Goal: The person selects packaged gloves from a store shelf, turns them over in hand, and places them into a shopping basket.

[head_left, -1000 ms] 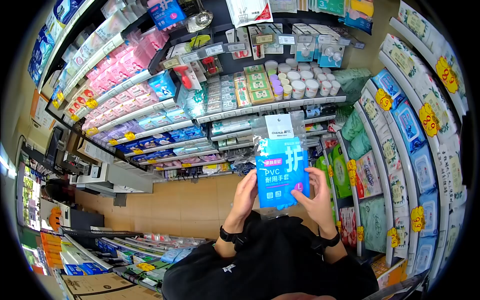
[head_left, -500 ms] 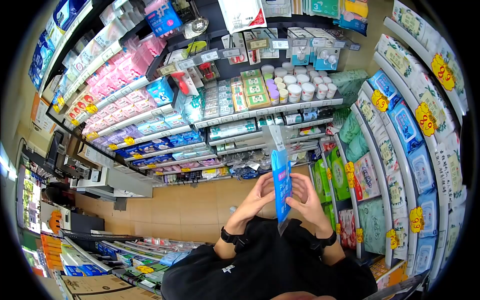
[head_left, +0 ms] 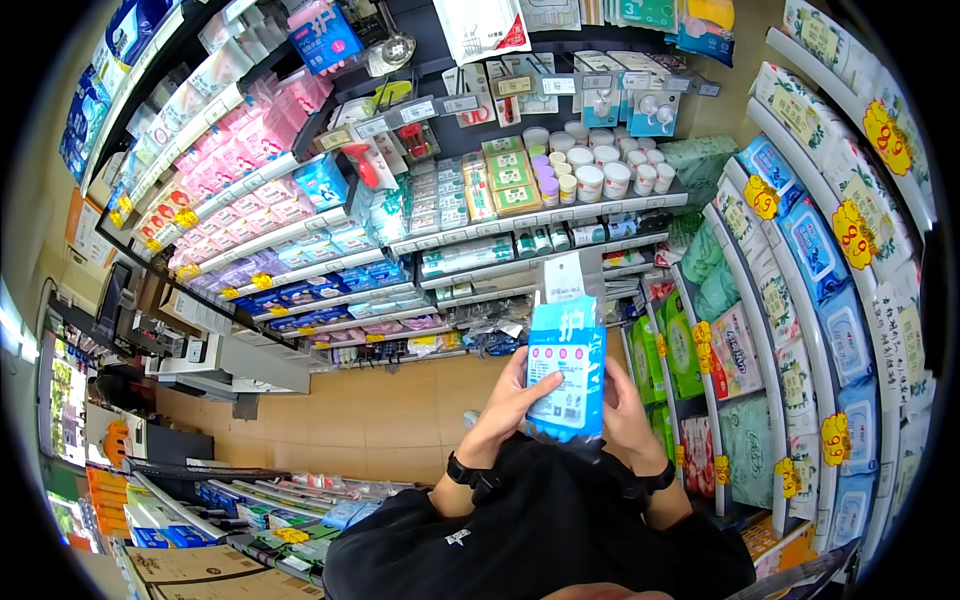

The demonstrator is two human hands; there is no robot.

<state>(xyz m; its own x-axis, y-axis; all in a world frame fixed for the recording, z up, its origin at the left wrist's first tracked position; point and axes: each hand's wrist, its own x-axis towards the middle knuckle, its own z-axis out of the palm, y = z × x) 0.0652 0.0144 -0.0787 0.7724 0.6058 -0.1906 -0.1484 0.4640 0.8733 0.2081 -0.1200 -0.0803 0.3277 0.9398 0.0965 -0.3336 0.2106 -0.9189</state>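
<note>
A blue and white plastic package with a clear hanging top is held upright in front of my chest, its printed broad face turned toward the camera. My left hand grips its left edge, the thumb lying across the printed face. On the other side, my right hand holds the right edge, its fingers partly hidden behind the package. Both wrists wear black bands.
Ahead stands a shelf with white jars and boxes. Pink packs fill the left shelves. Wipes packs line the right shelves. Cardboard boxes lie at the lower left. Floor tiles show between shelves.
The package has turned from nearly edge-on to showing its broad printed face. My left thumb now lies over that face, and my right hand has shifted to its right edge.
</note>
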